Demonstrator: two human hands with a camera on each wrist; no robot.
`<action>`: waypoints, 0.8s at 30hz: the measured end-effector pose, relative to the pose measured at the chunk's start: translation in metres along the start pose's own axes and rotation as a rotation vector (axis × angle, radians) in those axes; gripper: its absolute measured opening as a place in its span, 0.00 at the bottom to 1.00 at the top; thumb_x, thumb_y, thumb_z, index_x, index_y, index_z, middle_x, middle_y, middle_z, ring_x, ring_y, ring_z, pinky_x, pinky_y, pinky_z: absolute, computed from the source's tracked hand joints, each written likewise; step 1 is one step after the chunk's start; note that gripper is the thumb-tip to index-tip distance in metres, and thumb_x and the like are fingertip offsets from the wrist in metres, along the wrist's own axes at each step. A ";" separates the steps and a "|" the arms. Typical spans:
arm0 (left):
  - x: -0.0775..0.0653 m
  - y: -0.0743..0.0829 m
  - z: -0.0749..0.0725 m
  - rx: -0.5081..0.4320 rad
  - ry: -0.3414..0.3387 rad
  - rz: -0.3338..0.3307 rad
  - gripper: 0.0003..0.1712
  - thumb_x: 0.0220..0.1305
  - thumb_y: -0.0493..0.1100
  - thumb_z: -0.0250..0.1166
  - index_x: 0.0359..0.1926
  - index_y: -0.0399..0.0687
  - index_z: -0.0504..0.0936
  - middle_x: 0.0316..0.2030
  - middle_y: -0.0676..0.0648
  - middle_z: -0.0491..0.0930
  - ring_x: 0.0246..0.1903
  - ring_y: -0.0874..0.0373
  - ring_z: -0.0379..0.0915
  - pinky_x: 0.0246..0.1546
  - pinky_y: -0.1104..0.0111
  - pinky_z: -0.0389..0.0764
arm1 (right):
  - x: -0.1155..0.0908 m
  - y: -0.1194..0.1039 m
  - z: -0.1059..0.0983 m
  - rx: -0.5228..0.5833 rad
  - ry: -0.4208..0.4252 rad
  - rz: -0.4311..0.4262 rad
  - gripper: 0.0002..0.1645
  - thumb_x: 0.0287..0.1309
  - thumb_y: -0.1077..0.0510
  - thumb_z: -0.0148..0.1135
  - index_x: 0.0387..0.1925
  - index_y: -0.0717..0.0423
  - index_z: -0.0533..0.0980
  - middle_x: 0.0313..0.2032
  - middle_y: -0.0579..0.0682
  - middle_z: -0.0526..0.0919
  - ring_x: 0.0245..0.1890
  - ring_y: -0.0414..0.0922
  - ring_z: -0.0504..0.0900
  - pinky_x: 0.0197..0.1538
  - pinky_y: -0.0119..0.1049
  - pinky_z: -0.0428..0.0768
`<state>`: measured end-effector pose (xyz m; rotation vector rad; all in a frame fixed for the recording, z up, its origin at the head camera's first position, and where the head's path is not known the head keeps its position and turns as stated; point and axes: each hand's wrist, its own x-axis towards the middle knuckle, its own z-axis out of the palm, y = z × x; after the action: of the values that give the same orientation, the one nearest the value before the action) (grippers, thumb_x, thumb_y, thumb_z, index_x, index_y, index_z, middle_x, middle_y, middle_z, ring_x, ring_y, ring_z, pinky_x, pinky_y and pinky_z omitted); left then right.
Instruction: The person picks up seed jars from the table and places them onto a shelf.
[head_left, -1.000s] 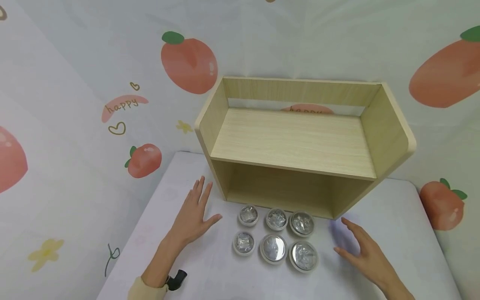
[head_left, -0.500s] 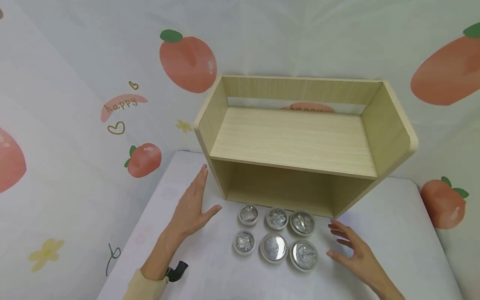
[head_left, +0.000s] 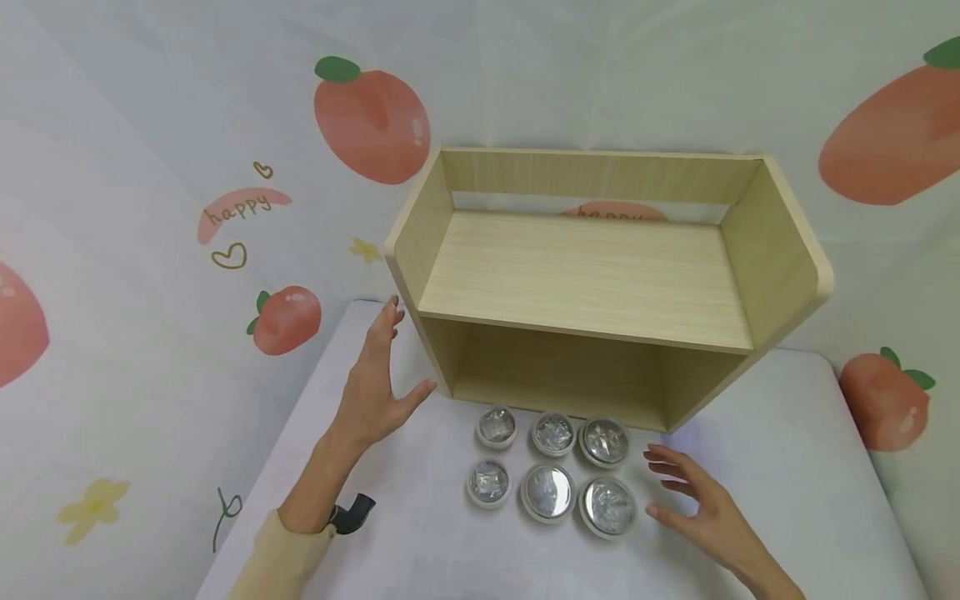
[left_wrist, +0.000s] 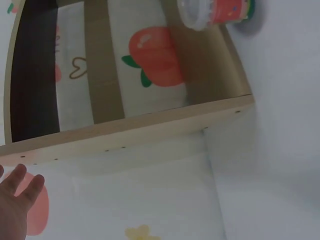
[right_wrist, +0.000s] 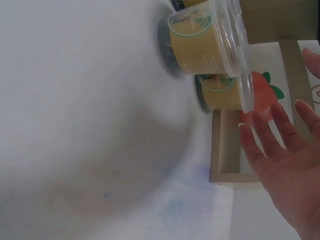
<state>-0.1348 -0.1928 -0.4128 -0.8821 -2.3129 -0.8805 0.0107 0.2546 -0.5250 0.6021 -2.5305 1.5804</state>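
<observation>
Both hands [head_left: 367,396] [head_left: 703,504] have shifted, six containers [head_left: 548,492] between them.

Booth-like setting, room type unclear; fruit-print hangings [head_left: 600,83], white-covered table [head_left: 420,500]

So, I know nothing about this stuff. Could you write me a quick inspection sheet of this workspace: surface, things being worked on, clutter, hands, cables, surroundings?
Surface: white-covered table.
Job's things: six lidded tubs in two rows of three, in front of a wooden shelf.
Clutter: nothing seen.
Left hand: beside the shelf's left side, thumb spread, holding nothing; contact with the shelf is hard to tell. A black object shows at the wrist.
Right hand: right of the tubs, apart from them, holding nothing.
Cables: nothing seen.
Surroundings: pale backdrop printed with red fruit, yellow flowers, hearts and the word "happy".
</observation>
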 end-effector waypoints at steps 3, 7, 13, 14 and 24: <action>0.008 0.000 -0.002 -0.028 0.029 0.022 0.56 0.65 0.65 0.60 0.75 0.31 0.46 0.76 0.39 0.51 0.68 0.40 0.61 0.62 0.50 0.69 | -0.002 0.003 0.004 0.016 -0.005 -0.003 0.46 0.45 0.72 0.75 0.67 0.64 0.66 0.60 0.50 0.76 0.58 0.39 0.77 0.54 0.28 0.76; 0.018 -0.001 -0.005 -0.055 0.049 0.043 0.56 0.65 0.63 0.61 0.75 0.31 0.47 0.76 0.40 0.52 0.68 0.41 0.62 0.59 0.46 0.71 | -0.004 0.006 0.012 0.047 -0.021 -0.002 0.44 0.46 0.72 0.74 0.65 0.66 0.66 0.59 0.59 0.76 0.58 0.41 0.77 0.54 0.29 0.76; 0.034 -0.003 -0.009 -0.044 0.067 0.093 0.55 0.66 0.63 0.60 0.75 0.30 0.46 0.74 0.39 0.55 0.67 0.43 0.62 0.59 0.47 0.72 | -0.006 0.007 0.021 0.082 -0.045 0.007 0.42 0.47 0.72 0.74 0.64 0.68 0.67 0.59 0.65 0.74 0.58 0.43 0.77 0.54 0.33 0.78; 0.037 -0.003 -0.010 -0.041 0.069 0.098 0.55 0.66 0.62 0.60 0.75 0.30 0.46 0.74 0.39 0.55 0.67 0.43 0.62 0.59 0.48 0.72 | -0.006 0.007 0.022 0.082 -0.048 0.007 0.42 0.47 0.71 0.74 0.64 0.68 0.67 0.58 0.65 0.74 0.58 0.43 0.77 0.53 0.33 0.78; 0.059 -0.002 -0.020 -0.081 0.081 0.114 0.52 0.66 0.61 0.60 0.75 0.32 0.48 0.72 0.37 0.59 0.66 0.43 0.63 0.60 0.49 0.71 | -0.008 0.008 0.031 0.085 -0.046 0.030 0.40 0.47 0.68 0.76 0.62 0.65 0.69 0.57 0.61 0.77 0.56 0.46 0.78 0.51 0.37 0.80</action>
<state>-0.1713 -0.1856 -0.3623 -0.9840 -2.1488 -0.9478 0.0188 0.2320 -0.5478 0.6195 -2.5267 1.7112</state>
